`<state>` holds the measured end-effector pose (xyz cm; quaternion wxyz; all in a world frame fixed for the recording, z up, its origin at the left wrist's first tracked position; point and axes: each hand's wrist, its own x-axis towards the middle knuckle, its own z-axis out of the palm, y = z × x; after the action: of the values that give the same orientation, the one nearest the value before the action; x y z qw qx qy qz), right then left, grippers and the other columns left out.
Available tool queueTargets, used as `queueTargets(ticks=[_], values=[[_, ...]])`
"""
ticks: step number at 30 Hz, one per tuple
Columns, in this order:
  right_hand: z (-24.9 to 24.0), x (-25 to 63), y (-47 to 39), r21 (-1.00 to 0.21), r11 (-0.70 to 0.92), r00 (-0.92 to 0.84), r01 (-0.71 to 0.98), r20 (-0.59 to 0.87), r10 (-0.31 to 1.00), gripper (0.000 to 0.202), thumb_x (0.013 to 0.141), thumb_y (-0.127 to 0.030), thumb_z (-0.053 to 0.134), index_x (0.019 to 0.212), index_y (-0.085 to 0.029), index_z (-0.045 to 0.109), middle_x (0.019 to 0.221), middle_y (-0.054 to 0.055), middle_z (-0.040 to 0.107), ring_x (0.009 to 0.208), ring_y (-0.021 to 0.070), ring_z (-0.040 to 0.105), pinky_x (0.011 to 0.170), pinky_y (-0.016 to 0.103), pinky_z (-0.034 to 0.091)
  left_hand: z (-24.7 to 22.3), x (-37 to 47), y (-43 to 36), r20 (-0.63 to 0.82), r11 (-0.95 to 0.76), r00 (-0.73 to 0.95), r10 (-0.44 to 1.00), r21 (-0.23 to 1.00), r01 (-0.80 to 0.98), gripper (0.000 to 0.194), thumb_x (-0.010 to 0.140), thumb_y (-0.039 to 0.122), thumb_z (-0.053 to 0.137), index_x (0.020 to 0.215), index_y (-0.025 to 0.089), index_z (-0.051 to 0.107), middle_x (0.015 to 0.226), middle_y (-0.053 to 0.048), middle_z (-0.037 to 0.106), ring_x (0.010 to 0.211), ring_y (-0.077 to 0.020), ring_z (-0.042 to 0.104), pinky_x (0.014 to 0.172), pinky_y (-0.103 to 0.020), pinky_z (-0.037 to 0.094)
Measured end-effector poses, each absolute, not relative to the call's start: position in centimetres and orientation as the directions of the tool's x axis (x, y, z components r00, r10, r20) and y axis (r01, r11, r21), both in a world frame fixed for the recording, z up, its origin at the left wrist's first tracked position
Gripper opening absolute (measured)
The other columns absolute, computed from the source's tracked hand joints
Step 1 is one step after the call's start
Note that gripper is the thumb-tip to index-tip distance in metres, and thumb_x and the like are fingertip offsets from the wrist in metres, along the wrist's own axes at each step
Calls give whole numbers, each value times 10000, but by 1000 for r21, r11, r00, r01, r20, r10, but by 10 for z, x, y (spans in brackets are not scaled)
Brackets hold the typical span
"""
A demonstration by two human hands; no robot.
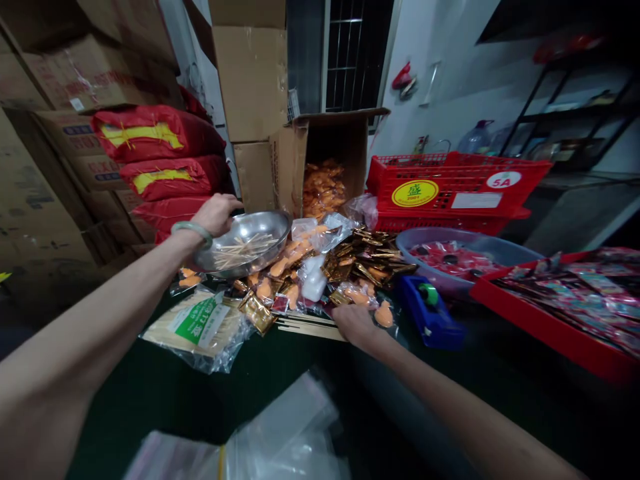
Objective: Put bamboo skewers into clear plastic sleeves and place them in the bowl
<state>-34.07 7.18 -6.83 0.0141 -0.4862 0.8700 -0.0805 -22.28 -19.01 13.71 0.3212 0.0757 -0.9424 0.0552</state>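
On table (270, 367) | bowl (260, 225): wooden sticks (245, 252) | left fingers (231, 203) clamping bowl | right fingers (344, 313): can't tell

Dim light; glare on metal bowl (249, 224); plastic bags (280, 433) blurred; edges stretched.

A dark green table (270, 370) carries clear bags (285, 433), wooden sticks (310, 328), gold packets (257, 315) and a blue tape dispenser (435, 323).

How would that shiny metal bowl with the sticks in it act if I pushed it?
The metal bowl would probably keep its shape, because it looks like hard metal. It might feel slippery, since its surface looks smooth and shiny. The wooden sticks would likely shift around, because they lie loose and criss-crossed inside.
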Motion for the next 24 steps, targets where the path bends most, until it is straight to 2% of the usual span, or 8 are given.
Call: queueTargets(ticks=[4,6,9,13,15,17,20,24], values=[[-70,-340,68,-78,506,-506,-859,-28,-862,190,848,-280,504,947,-132,571,954,48,588,854,156,571,755,352,471,98,-218,-179,647,975,-752,-127,-60,-216,290,680,144,524,942,84,634,1037,-128,590,962,-245,519,856,-394,410],[-71,-343,68,-69,508,-505,-858,-62,-861,214,847,-283,503,985,-130,559,983,54,580,871,164,568,760,367,471,83,-204,-155,684,986,-713,-153,53,-161,277,702,176,518,940,88,630,1020,-122,593,957,-232,522,853,-375,413],[-71,-348,74,-101,517,-511,-850,-81,-856,240,848,-289,501,1025,-133,544,1020,63,566,887,171,562,764,376,470,56,-184,-111,586,902,-741,-327,428,-59,237,708,224,542,891,102,630,882,-87,627,781,-178,564,698,-301,462],[-63,-350,91,-228,517,-520,-825,-51,-852,256,850,-301,496,1045,-140,531,1025,62,559,863,164,563,737,359,478,8,-173,-55,53,385,-857,-513,906,-175,222,676,315,596,735,101,596,547,12,531,431,-64,440,389,-168,322],[-56,-348,104,-314,502,-522,-806,-24,-853,228,848,-303,499,993,-133,545,961,48,572,808,146,567,701,335,481,-15,-175,-30,-184,93,-863,-470,962,-256,286,616,378,642,653,108,554,503,39,481,357,-35,369,319,-156,211],[-51,-341,119,-414,464,-513,-783,7,-859,170,837,-280,509,860,-121,565,813,21,579,706,119,557,635,285,470,-31,-183,-7,-275,-63,-871,-406,960,-274,356,565,434,672,604,116,517,487,54,447,335,-21,339,304,-156,167],[-45,-323,144,-577,362,-479,-732,58,-876,165,809,-213,488,668,-132,519,562,-34,492,533,85,484,497,203,399,-43,-197,23,-266,-109,-890,-372,964,-243,406,547,482,677,641,124,511,464,74,404,337,-23,330,310,-156,161],[-45,-295,170,-742,215,-463,-634,143,-875,201,797,-255,404,630,-161,463,458,-71,375,406,69,382,398,184,317,-40,-208,48,-112,-33,-923,-367,994,-107,352,662,465,606,701,120,546,422,76,380,337,-34,284,337,-173,175]])
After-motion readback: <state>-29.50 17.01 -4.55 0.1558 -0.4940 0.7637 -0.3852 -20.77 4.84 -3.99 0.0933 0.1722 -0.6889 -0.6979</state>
